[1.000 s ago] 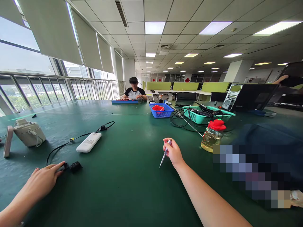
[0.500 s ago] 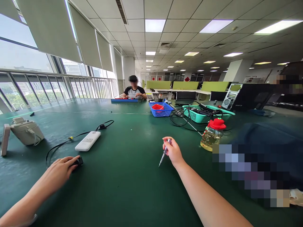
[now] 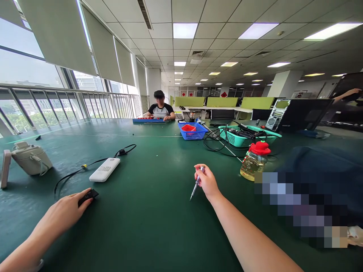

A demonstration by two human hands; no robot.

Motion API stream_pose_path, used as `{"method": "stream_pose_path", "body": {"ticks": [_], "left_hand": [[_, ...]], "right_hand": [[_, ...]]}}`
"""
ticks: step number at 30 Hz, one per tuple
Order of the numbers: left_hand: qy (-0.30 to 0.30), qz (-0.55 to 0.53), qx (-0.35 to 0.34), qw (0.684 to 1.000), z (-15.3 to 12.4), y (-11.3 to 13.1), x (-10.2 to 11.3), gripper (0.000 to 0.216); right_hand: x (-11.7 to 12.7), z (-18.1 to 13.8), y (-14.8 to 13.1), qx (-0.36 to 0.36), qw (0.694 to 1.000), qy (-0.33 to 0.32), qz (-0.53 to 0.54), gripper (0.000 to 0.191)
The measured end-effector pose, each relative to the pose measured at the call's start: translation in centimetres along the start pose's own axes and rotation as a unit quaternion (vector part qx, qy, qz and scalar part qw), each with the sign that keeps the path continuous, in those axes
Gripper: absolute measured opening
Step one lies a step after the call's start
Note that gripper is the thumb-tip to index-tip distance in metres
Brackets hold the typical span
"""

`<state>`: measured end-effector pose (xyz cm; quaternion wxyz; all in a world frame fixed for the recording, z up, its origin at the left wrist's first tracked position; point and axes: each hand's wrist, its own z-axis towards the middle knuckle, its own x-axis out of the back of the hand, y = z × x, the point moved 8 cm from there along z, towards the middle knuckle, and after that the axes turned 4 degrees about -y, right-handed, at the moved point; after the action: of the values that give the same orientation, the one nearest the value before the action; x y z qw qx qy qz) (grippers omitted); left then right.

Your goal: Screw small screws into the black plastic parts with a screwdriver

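At the lower left my left hand [image 3: 62,211] is closed around a small black block-like object [image 3: 92,194], low over the green table. My fingers cover part of it, so I cannot make out its exact kind. To the right of the middle, my right hand [image 3: 209,183] grips a slim screwdriver [image 3: 195,189] with a see-through handle. Its thin metal tip slants down and to the left, at or just above the tabletop. Just beyond my left hand lies a white power bank [image 3: 104,170], with a black cable [image 3: 69,174] beside it.
A beige bag-like case [image 3: 32,158] stands at far left. On the right are a red-lidded bottle [image 3: 255,161], a blue basket [image 3: 193,133], a teal basket [image 3: 241,140] with cables, and dark cloth [image 3: 326,166]. A person [image 3: 160,107] sits opposite behind a blue tray [image 3: 149,121].
My left hand has shifted slightly, and more of the black object shows between its fingers. My right hand and the screwdriver have barely moved. The person opposite has lowered an arm.
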<state>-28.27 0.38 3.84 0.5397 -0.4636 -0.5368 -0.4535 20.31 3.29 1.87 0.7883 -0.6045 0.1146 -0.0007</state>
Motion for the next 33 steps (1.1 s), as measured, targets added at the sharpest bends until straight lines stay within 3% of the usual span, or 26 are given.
{"method": "stream_pose_path", "body": {"ticks": [4, 9, 13, 16, 20, 23, 25, 28, 33], "left_hand": [[-0.022, 0.025, 0.009, 0.999, -0.8, 0.8, 0.9, 0.059], [0.022, 0.078, -0.023, 0.996, -1.0, 1.2, 1.2, 0.057], [0.015, 0.075, -0.05, 0.996, -1.2, 2.7, 1.3, 0.051], [0.04, 0.041, -0.108, 0.993, -2.4, 7.4, 2.6, 0.049], [0.046, -0.055, -0.256, 0.964, -4.9, 18.3, 4.2, 0.036], [0.034, -0.074, -0.354, 0.932, -6.1, 26.3, 4.1, 0.028], [0.037, -0.068, -0.39, 0.917, -6.0, 30.3, 3.6, 0.027], [0.046, -0.076, -0.407, 0.909, -4.8, 33.5, 2.6, 0.032], [0.035, -0.119, -0.411, 0.903, -2.7, 34.2, 0.8, 0.042]], "right_hand": [[-0.1, -0.1, -0.1, -0.004, 1.0, -0.004, 0.005, 0.035], [-0.1, -0.1, -0.1, -0.003, 1.0, -0.003, 0.006, 0.033], [0.0, 0.0, -0.3, 0.012, 1.0, 0.001, 0.001, 0.032], [0.4, -0.1, -0.9, 0.048, 0.998, 0.025, -0.025, 0.029], [0.5, -1.0, -2.9, 0.122, 0.988, 0.044, -0.085, 0.024], [-0.1, -2.0, -4.6, 0.183, 0.971, 0.03, -0.151, 0.021], [-0.6, -2.6, -5.4, 0.207, 0.958, 0.022, -0.195, 0.02], [-0.9, -2.8, -5.6, 0.22, 0.946, 0.014, -0.239, 0.02], [-0.9, -2.2, -5.0, 0.199, 0.942, 0.005, -0.271, 0.02]]}}
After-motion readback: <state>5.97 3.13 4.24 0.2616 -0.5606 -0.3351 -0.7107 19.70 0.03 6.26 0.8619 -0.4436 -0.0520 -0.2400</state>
